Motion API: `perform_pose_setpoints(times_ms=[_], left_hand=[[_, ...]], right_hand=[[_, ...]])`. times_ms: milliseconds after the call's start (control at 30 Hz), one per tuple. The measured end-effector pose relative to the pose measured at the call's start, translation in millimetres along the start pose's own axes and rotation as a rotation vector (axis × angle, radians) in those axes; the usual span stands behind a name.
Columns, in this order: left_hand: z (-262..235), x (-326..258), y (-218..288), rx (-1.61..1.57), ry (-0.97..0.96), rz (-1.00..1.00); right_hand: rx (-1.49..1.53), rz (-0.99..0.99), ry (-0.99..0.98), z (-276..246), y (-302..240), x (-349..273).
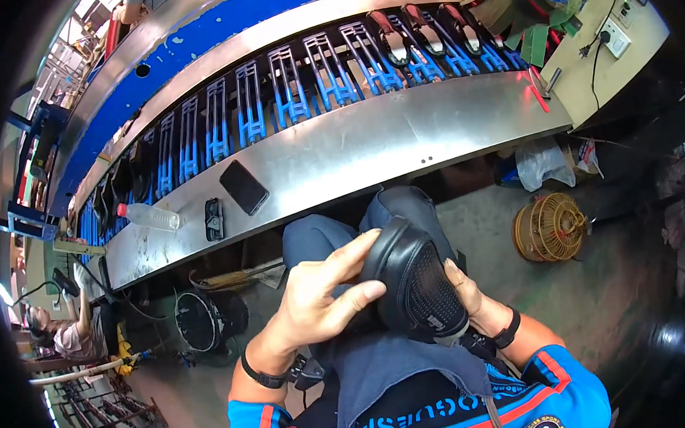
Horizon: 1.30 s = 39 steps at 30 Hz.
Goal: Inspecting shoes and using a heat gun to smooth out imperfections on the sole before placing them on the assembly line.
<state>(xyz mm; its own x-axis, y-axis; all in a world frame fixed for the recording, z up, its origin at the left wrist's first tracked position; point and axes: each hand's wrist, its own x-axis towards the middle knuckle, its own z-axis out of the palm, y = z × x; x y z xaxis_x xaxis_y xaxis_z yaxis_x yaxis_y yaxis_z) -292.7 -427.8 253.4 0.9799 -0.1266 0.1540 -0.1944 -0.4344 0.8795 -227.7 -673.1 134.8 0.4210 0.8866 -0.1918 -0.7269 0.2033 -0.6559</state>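
A black leather shoe (415,276) with a perforated upper is held up over my lap, one rounded end tipped up and away from me. My left hand (327,292) grips that end from the left, its fingers along the far edge and the thumb near the side. On the other side, my right hand (464,289) holds the shoe, with most of its fingers hidden behind it. Both wrists wear black straps.
Ahead runs a metal ledge (339,152) bearing a phone (243,187), a small black case (214,219) and a clear bottle (153,216). Beyond it are blue racks (289,85), some with shoes (424,31). A round wicker basket (551,228) is at right; a co-worker (73,329) is far left.
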Motion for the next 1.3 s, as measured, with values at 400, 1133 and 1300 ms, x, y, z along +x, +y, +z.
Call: perform_pose_setpoints(times_ms=[400,1133,1300], left_hand=[[0.4,19.9,2.4,0.051,-0.137,-0.028],[15.5,18.8,24.2,0.308,-0.090,0.026],[38.5,15.9,11.9,0.205,0.039,0.202]], right_hand=[[0.214,-0.046,0.075,-17.4,9.9,5.4],[0.353,-0.027,0.084,-28.6,12.6,5.1],[0.461,-0.075,-0.015,-32.6,14.0,7.0]])
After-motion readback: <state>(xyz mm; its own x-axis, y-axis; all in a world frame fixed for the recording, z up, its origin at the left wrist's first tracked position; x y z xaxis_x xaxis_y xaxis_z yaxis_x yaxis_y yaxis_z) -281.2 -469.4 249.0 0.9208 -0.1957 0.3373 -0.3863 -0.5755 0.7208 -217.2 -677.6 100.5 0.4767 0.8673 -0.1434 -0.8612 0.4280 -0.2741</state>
